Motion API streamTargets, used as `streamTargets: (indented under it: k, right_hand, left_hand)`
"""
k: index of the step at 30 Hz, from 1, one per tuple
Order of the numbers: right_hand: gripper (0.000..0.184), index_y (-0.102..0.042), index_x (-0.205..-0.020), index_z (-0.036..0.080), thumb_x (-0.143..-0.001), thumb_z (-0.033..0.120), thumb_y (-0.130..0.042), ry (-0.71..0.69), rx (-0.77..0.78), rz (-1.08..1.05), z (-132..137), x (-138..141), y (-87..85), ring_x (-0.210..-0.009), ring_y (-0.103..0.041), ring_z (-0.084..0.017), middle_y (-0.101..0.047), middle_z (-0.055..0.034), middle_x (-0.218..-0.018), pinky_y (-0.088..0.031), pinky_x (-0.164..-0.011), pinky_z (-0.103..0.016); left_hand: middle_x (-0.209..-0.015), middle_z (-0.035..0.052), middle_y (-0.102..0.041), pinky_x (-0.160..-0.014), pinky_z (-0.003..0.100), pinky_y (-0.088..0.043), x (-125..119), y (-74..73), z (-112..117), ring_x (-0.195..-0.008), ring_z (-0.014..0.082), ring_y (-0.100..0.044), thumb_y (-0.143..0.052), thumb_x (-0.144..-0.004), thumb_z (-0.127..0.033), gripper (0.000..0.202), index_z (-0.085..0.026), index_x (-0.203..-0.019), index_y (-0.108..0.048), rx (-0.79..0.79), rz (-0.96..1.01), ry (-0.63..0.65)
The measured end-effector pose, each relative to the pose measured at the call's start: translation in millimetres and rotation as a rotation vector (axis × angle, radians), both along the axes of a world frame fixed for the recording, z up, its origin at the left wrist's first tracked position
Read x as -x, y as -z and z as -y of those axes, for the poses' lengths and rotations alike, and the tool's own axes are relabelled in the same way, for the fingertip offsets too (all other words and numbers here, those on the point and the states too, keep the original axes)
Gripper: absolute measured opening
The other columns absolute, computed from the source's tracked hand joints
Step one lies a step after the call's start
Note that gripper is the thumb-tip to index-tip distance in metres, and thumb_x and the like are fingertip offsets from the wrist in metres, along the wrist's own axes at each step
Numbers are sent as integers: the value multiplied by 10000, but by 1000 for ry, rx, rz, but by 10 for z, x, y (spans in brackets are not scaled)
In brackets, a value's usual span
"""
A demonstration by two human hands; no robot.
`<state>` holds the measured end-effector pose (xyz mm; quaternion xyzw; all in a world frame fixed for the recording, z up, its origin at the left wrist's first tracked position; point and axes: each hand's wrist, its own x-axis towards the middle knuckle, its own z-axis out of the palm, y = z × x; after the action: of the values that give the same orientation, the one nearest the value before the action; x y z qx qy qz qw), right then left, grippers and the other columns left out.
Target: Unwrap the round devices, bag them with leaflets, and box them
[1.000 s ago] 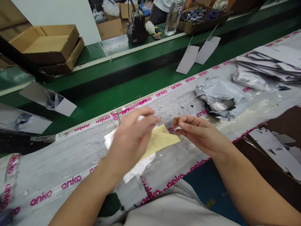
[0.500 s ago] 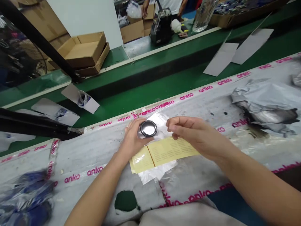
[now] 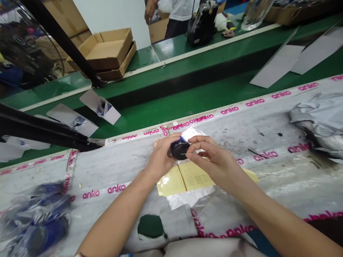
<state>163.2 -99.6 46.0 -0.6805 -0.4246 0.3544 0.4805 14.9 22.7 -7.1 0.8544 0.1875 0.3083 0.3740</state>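
Observation:
My left hand [image 3: 162,155] is wrapped around a small round blue item with a black end [image 3: 180,150]. The black end faces me, and a bit of the blue side shows above it. My right hand [image 3: 207,153] has its thumb and fingertips pinched at the right edge of the black end. Whether something thin sits between those fingertips is hidden. Beneath both hands lies a yellow sheet of printed labels [image 3: 198,175], on top of white plastic film [image 3: 179,200]. A white piece [image 3: 191,134] shows just behind the item.
Blue items in clear bags [image 3: 40,221] lie at the left. Beyond the bench runs a green conveyor [image 3: 160,103] carrying open white boxes [image 3: 107,110]. Cardboard trays [image 3: 109,48] and a black device [image 3: 202,25] stand farther back, near another person [image 3: 182,10]. Crumpled grey plastic [image 3: 321,114] is at right.
The round item has turned from a shiny, black-rimmed face to its black end. My right hand has come left from beside it to touch its edge. The camera view has shifted.

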Motion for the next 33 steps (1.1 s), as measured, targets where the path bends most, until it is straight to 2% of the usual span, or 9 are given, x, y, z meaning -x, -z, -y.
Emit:
streamTargets:
  k: [6, 15, 23, 33]
  right_hand:
    - [164, -669, -816, 244, -898, 369, -602, 9, -43, 69, 10, 68, 1, -1122, -582, -281, -557, -97, -1171, -535, -855, -414]
    - [145, -658, -829, 242, -923, 321, -580, 60, -117, 98, 51, 122, 96, -1228, -539, -285, -533, -101, -1174, -535, -846, -391]
    - [129, -643, -843, 247, -931, 308, -572, 101, -167, 157, 59, 148, 156, -1242, -525, -286, -532, -93, -1176, -450, -1012, -489]
    - [141, -657, -820, 259, -921, 327, -585, 124, -155, 192, 64, 147, 178, -1259, -518, -304, -548, -91, -1188, -436, -1043, -509]
  left_hand:
    - [-1401, 122, -631, -1059, 523, -438, 8, 19, -19, -1300, 289, -605, -734, -860, -128, 509, -299, -1295, -533, 44, 22, 52]
    - [-1463, 115, -584, -1121, 541, -412, 7, -13, -35, -1367, 289, -547, -703, -861, -72, 536, -310, -1322, -567, 129, -10, 93]
    - [-1431, 107, -584, -1142, 508, -426, -5, -25, -63, -1361, 267, -536, -699, -889, -158, 457, -295, -1313, -595, 68, -8, 87]
    - [-1408, 113, -598, -1119, 513, -442, -3, -13, -58, -1334, 265, -555, -689, -908, -205, 439, -303, -1326, -600, 91, 9, 96]
